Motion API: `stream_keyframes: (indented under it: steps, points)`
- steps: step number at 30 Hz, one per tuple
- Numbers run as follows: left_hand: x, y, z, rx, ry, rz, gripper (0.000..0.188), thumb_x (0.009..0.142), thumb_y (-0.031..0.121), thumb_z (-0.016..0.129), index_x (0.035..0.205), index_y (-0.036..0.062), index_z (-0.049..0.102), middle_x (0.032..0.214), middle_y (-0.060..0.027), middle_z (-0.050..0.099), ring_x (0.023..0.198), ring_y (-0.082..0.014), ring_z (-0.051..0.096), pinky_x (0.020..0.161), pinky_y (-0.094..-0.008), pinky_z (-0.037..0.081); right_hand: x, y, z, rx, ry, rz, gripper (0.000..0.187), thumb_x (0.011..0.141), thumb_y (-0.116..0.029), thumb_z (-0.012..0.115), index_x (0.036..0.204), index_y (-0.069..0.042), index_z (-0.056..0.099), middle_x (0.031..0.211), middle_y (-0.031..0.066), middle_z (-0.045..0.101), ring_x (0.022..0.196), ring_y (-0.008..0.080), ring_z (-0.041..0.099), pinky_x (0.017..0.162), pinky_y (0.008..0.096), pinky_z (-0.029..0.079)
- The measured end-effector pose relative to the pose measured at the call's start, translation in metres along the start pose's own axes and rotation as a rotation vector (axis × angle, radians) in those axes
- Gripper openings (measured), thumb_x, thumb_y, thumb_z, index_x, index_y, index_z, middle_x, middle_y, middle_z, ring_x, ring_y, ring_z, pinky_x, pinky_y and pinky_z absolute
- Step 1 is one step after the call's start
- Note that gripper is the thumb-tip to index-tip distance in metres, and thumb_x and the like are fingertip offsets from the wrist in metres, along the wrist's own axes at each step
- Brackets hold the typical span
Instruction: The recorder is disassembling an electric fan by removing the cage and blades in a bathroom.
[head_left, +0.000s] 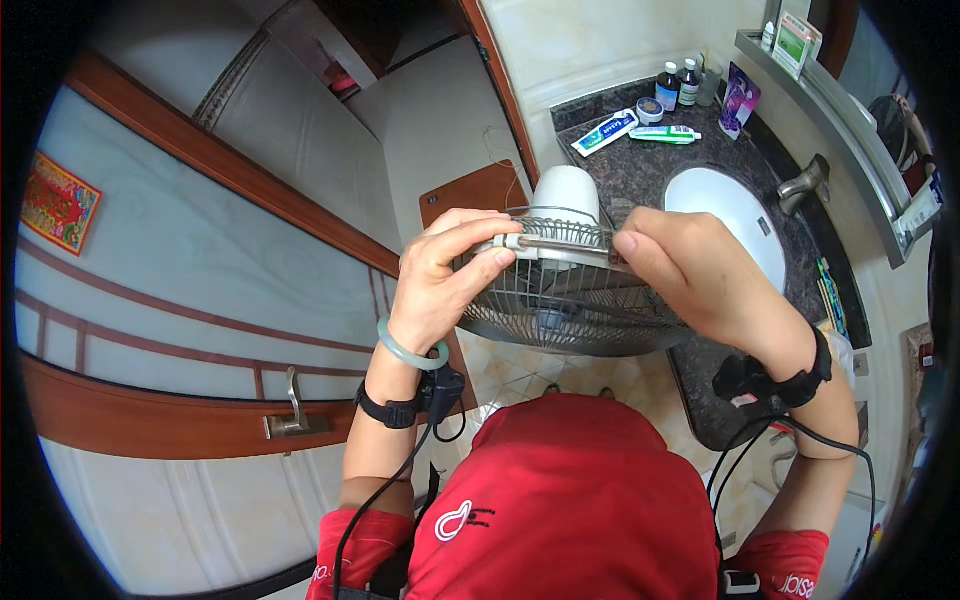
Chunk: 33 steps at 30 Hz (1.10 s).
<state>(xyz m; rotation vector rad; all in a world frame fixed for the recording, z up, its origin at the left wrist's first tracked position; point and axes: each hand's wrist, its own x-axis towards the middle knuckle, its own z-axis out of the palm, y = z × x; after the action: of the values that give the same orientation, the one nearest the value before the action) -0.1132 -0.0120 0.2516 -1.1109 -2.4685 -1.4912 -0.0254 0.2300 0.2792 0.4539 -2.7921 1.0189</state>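
An electric fan [565, 300] with a wire guard and a white motor housing [566, 192] is held up in front of my body. At the top of its rim, my left hand [440, 270] pinches a pale clip [512, 241] between thumb and fingers. A thin metal shaft, apparently a screwdriver [565, 244], lies along the rim with its tip at that clip. My right hand [690, 262] is closed around the shaft's other end, and its handle is hidden inside the fist. The guard's right side passes under my right hand.
On the right, a dark stone counter [640, 170] carries a white basin [710, 200], a faucet [803, 184], toothpaste tubes [606, 132] and small bottles [668, 86]. A metal-edged shelf [840, 110] runs above. To the left stands a wood-framed door [200, 300] with a handle [293, 410].
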Motion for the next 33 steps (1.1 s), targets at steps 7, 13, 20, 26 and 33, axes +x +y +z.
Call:
stream_keyframes:
  steps: [7, 13, 20, 26, 33]
  points:
    - [0.001, -0.004, -0.002, 0.005, 0.004, 0.001, 0.021, 0.077, 0.012, 0.069, 0.098, 0.0059, 0.068, 0.096, -0.0085, 0.063, 0.093, -0.0202, 0.059, 0.081, -0.0301, 0.047, 0.005, 0.003, 0.005, -0.193, 0.199, -0.309, 0.021, 0.074, -0.006, 0.069, 0.088, -0.004, 0.053, 0.08, 0.0109, 0.055, 0.07, 0.0268, 0.056, 0.056, 0.0328, 0.043]
    - [0.001, -0.002, 0.001, -0.016, 0.003, 0.015, 0.022, 0.077, 0.012, 0.069, 0.098, 0.0059, 0.068, 0.096, -0.0082, 0.063, 0.092, -0.02, 0.059, 0.081, -0.0298, 0.047, 0.004, -0.008, 0.0, -0.023, -0.081, 0.251, 0.02, 0.078, -0.015, 0.066, 0.083, -0.003, 0.052, 0.075, 0.0161, 0.057, 0.069, 0.0338, 0.058, 0.057, 0.0388, 0.046]
    - [0.002, -0.002, -0.002, -0.003, 0.005, 0.0, 0.022, 0.077, 0.012, 0.069, 0.098, 0.0063, 0.068, 0.096, -0.0087, 0.064, 0.092, -0.0205, 0.06, 0.081, -0.0301, 0.047, 0.008, -0.006, 0.005, -0.044, 0.076, -0.038, 0.021, 0.078, -0.017, 0.066, 0.079, -0.003, 0.05, 0.073, 0.0167, 0.058, 0.069, 0.0342, 0.058, 0.057, 0.0397, 0.045]
    - [0.002, -0.002, 0.0, -0.014, -0.005, 0.015, 0.021, 0.077, 0.013, 0.069, 0.097, 0.007, 0.068, 0.096, -0.0089, 0.064, 0.092, -0.0209, 0.06, 0.081, -0.0305, 0.047, 0.005, -0.01, 0.004, -0.115, 0.132, -0.055, 0.021, 0.078, -0.013, 0.065, 0.079, -0.002, 0.048, 0.074, 0.0161, 0.057, 0.069, 0.0354, 0.058, 0.056, 0.0406, 0.045]
    - [0.004, -0.004, 0.0, -0.02, -0.02, 0.01, 0.023, 0.078, 0.012, 0.068, 0.099, 0.0033, 0.067, 0.1, -0.0093, 0.064, 0.097, -0.02, 0.058, 0.086, -0.0303, 0.045, 0.004, -0.005, -0.002, -0.021, 0.062, -0.038, 0.018, 0.077, -0.009, 0.064, 0.085, -0.003, 0.049, 0.077, 0.0148, 0.056, 0.071, 0.0329, 0.057, 0.058, 0.0386, 0.045]
